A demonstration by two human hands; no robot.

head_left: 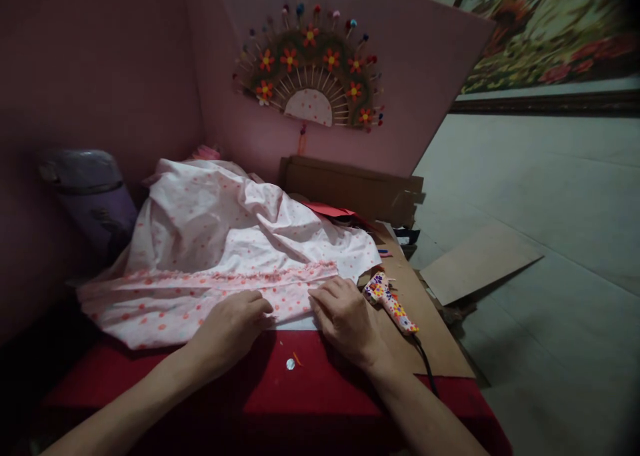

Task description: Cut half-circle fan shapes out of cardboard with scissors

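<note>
A large pale fabric with reddish dots (200, 209) lies heaped over the table, its near part folded flat into a strip with a frayed pink edge. My left hand (235, 323) is closed at the near edge of this strip, fingers curled onto the cloth. To its right, my right hand (345, 319) pinches the same edge near the strip's right end. Between the hands, a plain white piece (297, 323) shows from under the fabric. A flower-patterned glue gun (391, 303) lies just right of my right hand, its black cord running toward the front.
The red table cover (240, 383) holds a small silvery disc (290, 364) and an orange scrap. Brown cardboard (440, 349) lies under the glue gun. A purple case (97, 196) stands at left. Behind, a fan-shaped flower decoration (310, 76) is on a pink panel.
</note>
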